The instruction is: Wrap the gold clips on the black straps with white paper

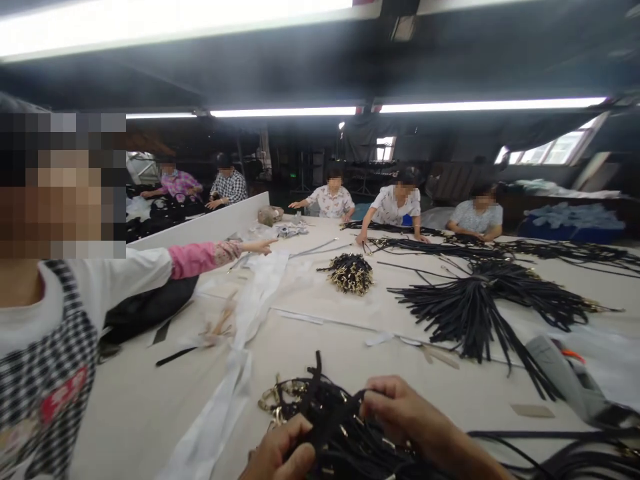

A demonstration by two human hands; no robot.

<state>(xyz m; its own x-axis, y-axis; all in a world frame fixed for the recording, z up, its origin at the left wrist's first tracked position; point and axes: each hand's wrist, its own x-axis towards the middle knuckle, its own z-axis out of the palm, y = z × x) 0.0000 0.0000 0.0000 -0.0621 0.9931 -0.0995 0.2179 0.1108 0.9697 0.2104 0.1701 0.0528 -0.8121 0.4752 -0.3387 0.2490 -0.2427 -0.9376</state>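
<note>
A heap of black straps [357,437] with gold metal fittings lies on the table just in front of me. My left hand [283,450] is at its near left side, thumb and fingers closed on a wide black strap [325,417]. On the other side, my right hand [405,413] pinches a black strap at the top of the heap. Whether both hands grip the same strap I cannot tell. Gold clasps [275,400] show at the heap's left edge. The lower part of my left hand is cut off by the frame.
Beyond the heap lie a tied bundle of black straps [470,300] and a small gold-fitted bundle [350,273]. White sheeting [225,390] runs along the left. A grey device [567,380] stands at right. One co-worker's arm [200,259] reaches over the table; several people work farther back.
</note>
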